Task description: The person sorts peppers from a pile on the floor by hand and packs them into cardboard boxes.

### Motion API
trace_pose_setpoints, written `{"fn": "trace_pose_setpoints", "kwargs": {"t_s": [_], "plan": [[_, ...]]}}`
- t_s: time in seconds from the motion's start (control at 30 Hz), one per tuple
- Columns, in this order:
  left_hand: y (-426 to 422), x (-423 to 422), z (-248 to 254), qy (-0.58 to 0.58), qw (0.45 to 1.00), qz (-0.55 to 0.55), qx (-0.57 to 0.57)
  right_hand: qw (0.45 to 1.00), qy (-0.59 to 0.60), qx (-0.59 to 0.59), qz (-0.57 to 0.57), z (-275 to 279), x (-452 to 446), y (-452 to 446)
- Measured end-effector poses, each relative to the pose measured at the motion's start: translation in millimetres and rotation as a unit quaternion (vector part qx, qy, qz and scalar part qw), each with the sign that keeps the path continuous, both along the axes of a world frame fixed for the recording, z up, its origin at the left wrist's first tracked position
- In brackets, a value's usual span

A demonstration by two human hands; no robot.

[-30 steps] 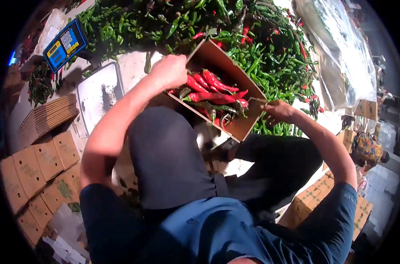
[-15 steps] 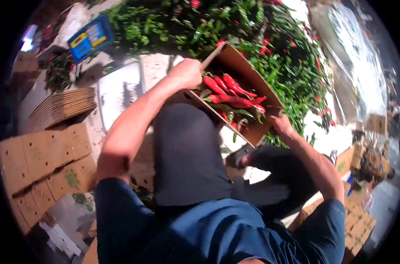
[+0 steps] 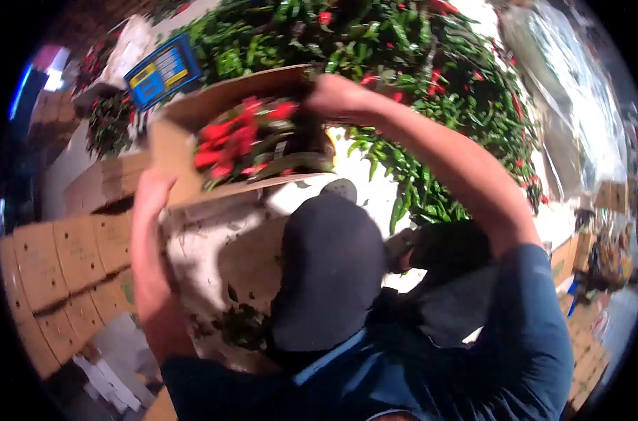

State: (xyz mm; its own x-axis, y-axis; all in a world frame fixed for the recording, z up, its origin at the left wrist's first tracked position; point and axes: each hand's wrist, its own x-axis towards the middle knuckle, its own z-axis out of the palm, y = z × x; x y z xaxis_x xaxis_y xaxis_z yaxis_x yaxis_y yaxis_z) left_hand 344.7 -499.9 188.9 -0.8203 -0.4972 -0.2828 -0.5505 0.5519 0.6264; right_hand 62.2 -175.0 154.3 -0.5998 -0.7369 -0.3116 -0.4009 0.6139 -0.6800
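A cardboard box (image 3: pixel 175 158) with its top open is between my hands, held left of my knee. Red chili peppers (image 3: pixel 228 140) lie inside, with some green ones among them, blurred by motion. My left hand (image 3: pixel 155 191) grips the near left corner of the box. At the far right end, my right hand (image 3: pixel 329 97) is closed around the rim, its fingertips partly hidden. Just beyond the box stands a blue panel (image 3: pixel 163 72) with yellow markings.
A wide heap of green chili peppers (image 3: pixel 431 140) with scattered red ones spreads ahead and right. Stacked cardboard boxes (image 3: pixel 70 259) stand at left. Clear plastic sheeting (image 3: pixel 579 98) lies at far right. Loose leaves (image 3: pixel 245 326) lie on the floor beside my leg.
The box has swung left in both hands, away from the green heap, and now covers the spot where a white tray-like surface showed. My right arm now reaches across to the left.
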Motion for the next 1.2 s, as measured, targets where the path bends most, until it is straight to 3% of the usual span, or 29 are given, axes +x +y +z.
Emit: {"fn": "trace_pose_setpoints", "kwargs": {"t_s": [0.03,0.1,0.13,0.2,0.27,0.3,0.37,0.43,0.47,0.5,0.53,0.57,0.63,0.67,0.7,0.73,0.77,0.8,0.9,0.93,0.97,1.13,1.2], "plan": [[-1,14,9,-0.056,0.996,0.062,0.014,0.998,0.05,0.014,0.038,8,4,-28],[-23,50,-10,-0.044,0.988,0.134,0.06,0.994,0.072,0.039,0.068,8,22,-80],[-34,69,-19,-0.035,0.981,0.172,0.082,0.999,0.031,0.021,0.015,15,40,-89],[-51,102,-45,0.064,0.964,0.218,0.138,0.983,-0.063,-0.16,-0.06,-15,66,-117],[-65,115,-52,0.055,0.955,0.241,0.165,0.951,-0.11,-0.273,-0.097,-23,90,-104],[-68,118,-51,0.049,0.949,0.257,0.177,0.949,-0.112,-0.275,-0.106,-30,98,-87],[-88,115,-53,-0.057,0.955,0.279,0.08,0.961,-0.108,-0.231,-0.107,-66,108,-46],[-46,93,-36,0.074,0.96,0.239,-0.128,0.986,-0.074,-0.115,-0.097,-118,111,14],[-26,82,-27,0.121,0.936,0.223,-0.243,0.995,-0.055,0.017,-0.08,-135,103,45],[43,42,10,0.201,0.902,0.193,-0.329,0.992,0.045,0.015,-0.117,-168,106,80],[82,19,8,0.207,0.916,0.186,-0.288,0.983,0.032,0.175,-0.047,-194,87,107],[122,-3,7,0.213,0.928,0.18,-0.247,0.971,0.089,0.217,-0.039,-199,73,128],[190,-66,-49,0.145,0.987,0.002,0.062,0.939,0.241,0.246,-0.019,-213,41,157],[225,-98,-76,0.076,0.974,-0.053,0.205,0.913,0.336,0.23,-0.009,-225,21,165],[253,-135,-121,0.017,0.966,-0.146,0.214,0.9,0.367,0.235,0.016,-230,0,170],[273,-170,-171,0.013,0.961,-0.254,0.112,0.885,0.397,0.239,0.044,-233,-19,172],[293,-199,-199,0.011,0.962,-0.272,0.028,0.91,0.325,0.252,0.058,-240,-38,174],[305,-225,-246,0.031,0.96,-0.275,-0.035,0.887,0.395,0.232,0.053,-252,-45,178],[307,-289,-306,0.041,0.937,-0.289,-0.19,0.899,0.352,0.261,0.029,-245,-49,167],[303,-299,-318,0.083,0.938,-0.281,-0.187,0.901,0.343,0.264,0.002,-244,-44,164],[300,-305,-319,0.046,0.941,-0.292,-0.165,0.9,0.354,0.25,-0.045,-252,-40,165],[299,-300,-319,0.032,0.928,-0.354,-0.112,0.928,0.283,0.244,0.004,-254,-36,174],[303,-288,-326,-0.005,0.949,-0.316,-0.006,0.932,0.259,0.252,0.042,-257,-28,184]]}}
